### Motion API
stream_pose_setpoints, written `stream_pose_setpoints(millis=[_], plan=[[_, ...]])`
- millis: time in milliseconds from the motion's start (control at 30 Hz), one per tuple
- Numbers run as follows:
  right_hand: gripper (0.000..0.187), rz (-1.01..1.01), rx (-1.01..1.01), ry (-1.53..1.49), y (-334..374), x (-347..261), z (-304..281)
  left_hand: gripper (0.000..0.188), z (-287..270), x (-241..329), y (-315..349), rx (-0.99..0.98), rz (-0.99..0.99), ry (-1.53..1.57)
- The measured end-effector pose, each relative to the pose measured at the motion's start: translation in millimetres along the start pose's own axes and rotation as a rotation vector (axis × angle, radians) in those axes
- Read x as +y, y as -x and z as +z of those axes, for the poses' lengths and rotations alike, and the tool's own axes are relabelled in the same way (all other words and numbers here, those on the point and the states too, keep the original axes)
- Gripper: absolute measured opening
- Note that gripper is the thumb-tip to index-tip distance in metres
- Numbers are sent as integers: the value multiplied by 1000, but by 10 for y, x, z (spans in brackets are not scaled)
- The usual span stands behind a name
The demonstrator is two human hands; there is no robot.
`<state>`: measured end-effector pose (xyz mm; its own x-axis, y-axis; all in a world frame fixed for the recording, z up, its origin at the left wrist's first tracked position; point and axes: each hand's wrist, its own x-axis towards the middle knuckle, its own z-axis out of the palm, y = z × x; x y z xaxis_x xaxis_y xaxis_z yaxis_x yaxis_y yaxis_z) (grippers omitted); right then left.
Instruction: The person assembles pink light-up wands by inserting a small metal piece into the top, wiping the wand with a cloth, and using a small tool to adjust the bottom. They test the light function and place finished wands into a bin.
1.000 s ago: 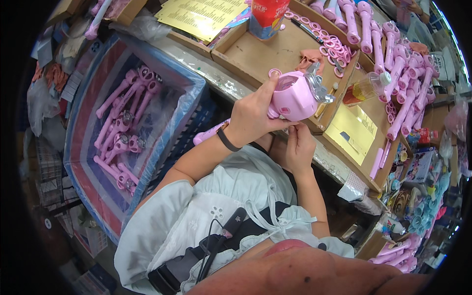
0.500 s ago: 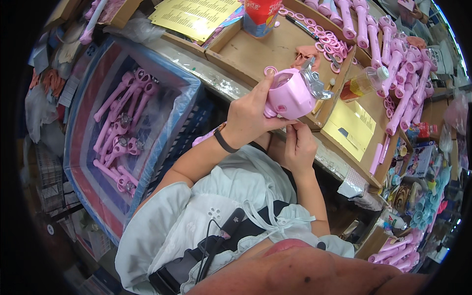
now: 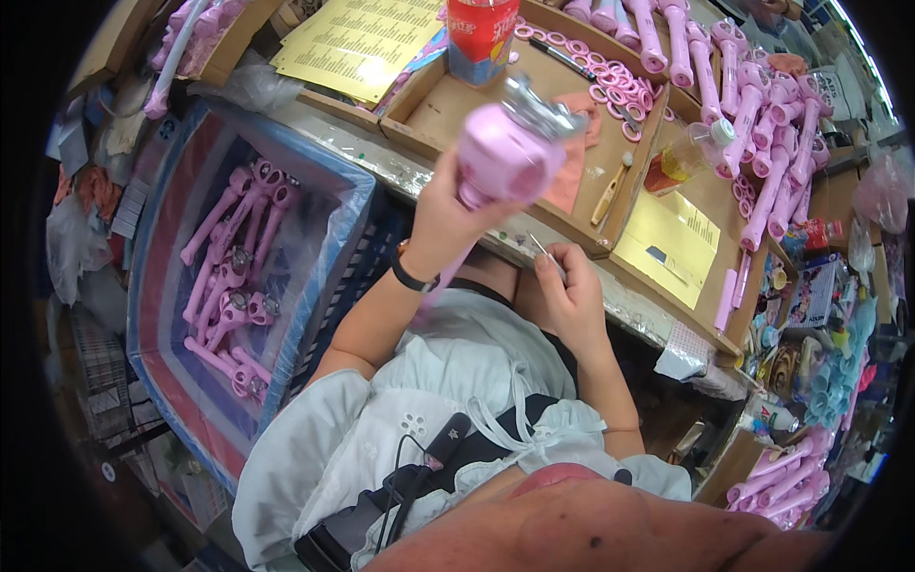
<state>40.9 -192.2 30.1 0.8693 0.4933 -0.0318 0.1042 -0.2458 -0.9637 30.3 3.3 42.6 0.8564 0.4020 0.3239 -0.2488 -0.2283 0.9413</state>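
Note:
My left hand is closed around a pink toy wand with a rounded hollow head and a shiny silver crown on top. The wand's head is blurred by motion, and its pink handle runs down beside my wrist. Pinched in the fingers of my right hand is a thin metal-tipped tool, its tip pointing up toward the wand but apart from it. Most of that tool is hidden in the fingers, so its kind cannot be told.
A blue-lined crate at left holds several pink wands. Cardboard trays on the bench carry pink rings, an orange cloth, a brush, a red cup and a bottle. More wands lie piled at right.
The wand has moved left and turned in my left hand, away from my right hand. The thin tool now shows in my right fingers. The pink ring by my left thumb is out of sight.

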Motion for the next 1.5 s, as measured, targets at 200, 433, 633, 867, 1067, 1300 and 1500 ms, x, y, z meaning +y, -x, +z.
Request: stream_pose_setpoints(millis=[200, 433, 633, 867, 1067, 1300, 1500], plan=[[48, -401, 127, 16, -53, 249, 566, 68, 8, -24, -185, -12, -156, 778], [44, -384, 248, 78, 49, 392, 606, 41, 235, -3, 39, -213, -349, 760], [43, -415, 273, 21, 56, 372, 593, 44, 232, -79, 56, -269, -316, 784], [44, -357, 193, 45, 160, 399, 499, 64, 116, -174, -54, -311, -226, 936], [44, -397, 146, 36, 184, 383, 448, 75, 162, -212, -103, -290, -152, 997], [43, -382, 198, 92, 177, 354, 456, 51, 222, -137, 90, -308, -325, 886], [43, -408, 195, 101, 193, 353, 438, 59, 159, -171, 48, -426, -310, 852]])
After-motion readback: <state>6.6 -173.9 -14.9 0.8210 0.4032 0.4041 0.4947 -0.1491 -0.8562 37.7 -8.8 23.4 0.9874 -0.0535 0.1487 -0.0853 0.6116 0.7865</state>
